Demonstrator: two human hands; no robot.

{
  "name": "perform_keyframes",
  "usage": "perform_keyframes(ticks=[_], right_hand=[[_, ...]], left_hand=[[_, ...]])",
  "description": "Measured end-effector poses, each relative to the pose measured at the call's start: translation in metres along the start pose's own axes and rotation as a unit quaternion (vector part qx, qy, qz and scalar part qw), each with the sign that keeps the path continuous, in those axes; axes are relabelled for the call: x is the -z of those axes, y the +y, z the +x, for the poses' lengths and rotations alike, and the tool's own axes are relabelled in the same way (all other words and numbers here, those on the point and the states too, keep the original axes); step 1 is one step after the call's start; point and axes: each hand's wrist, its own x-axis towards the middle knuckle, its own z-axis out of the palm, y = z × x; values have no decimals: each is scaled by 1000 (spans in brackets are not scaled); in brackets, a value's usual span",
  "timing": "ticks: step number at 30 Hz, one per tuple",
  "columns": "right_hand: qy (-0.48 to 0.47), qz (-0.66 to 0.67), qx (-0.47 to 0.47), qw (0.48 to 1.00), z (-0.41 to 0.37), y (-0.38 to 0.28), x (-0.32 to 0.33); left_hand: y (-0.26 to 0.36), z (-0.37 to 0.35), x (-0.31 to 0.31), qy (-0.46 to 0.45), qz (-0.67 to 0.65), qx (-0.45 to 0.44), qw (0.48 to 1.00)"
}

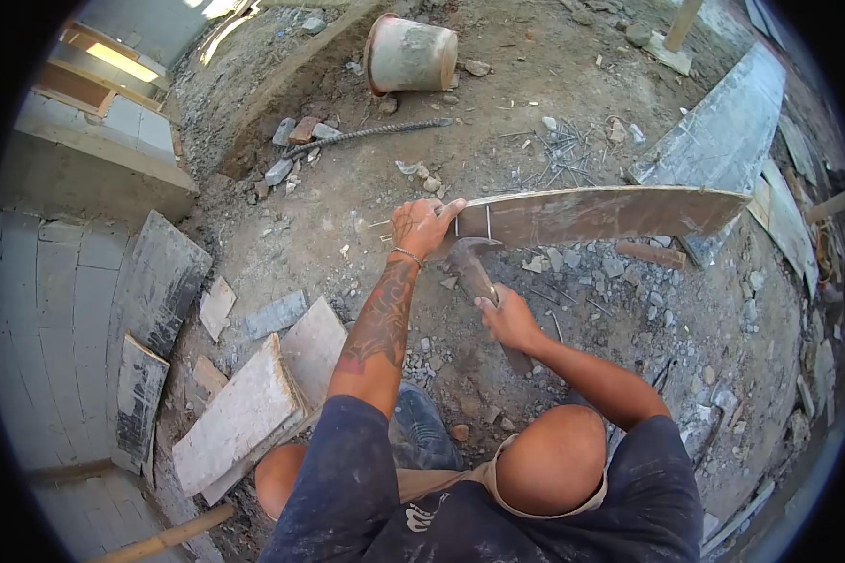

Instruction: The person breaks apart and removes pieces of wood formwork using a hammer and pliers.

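Note:
My left hand (pixel 424 225) grips the near end of a long, thin board (pixel 601 214) that stands on its edge and stretches to the right. Two nails (pixel 488 222) show against the board's face just right of my fingers. My right hand (pixel 509 319) is closed around the handle of a claw hammer (pixel 474 267). The hammer's head is close to the board's lower edge, below the nails; whether it touches the board I cannot tell.
A dirty bucket (pixel 413 56) lies on its side at the top. Loose nails (pixel 565 155) are scattered beyond the board, near a rebar piece (pixel 376 133). Boards (pixel 244 413) lie at the left, a wide panel (pixel 718 131) at the upper right, and rubble (pixel 620 281) below the board.

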Motion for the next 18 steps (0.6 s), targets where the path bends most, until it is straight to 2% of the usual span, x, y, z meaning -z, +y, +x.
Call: perform_keyframes(ticks=[2,3,4,6,7,9,10,12,13,15,16,18], right_hand=[[-75,-118,28,990,-13,-8,34],[-58,-170,39,983,-24,-17,43],[-44,-166,24,985,-36,-27,57],[-123,-138,-14,983,-55,-44,77],[-120,-139,-16,983,-60,-41,84],[-68,-208,39,975,-68,-32,106],[-62,-205,37,976,-72,-29,119],[-49,-223,5,974,-77,-25,147],[-47,-219,3,975,-81,-22,159],[-69,-104,-120,985,-90,-14,183],[-60,-100,-120,986,-94,-8,193],[-53,-196,-66,977,-101,9,211]], left_hand=[[3,-8,1,38,15,-19,999],[12,-15,4,55,32,-19,998],[25,-23,6,41,25,-33,998],[43,-44,10,75,32,37,996],[50,-54,6,73,30,35,996],[76,-65,-6,119,-2,90,989],[88,-65,-14,116,-3,84,990],[111,-69,-29,85,-117,147,979],[122,-72,-40,82,-114,144,980],[145,-73,-59,-44,-125,86,987],[152,-68,-62,-47,-126,76,988],[170,-52,-68,-122,-68,63,988]])
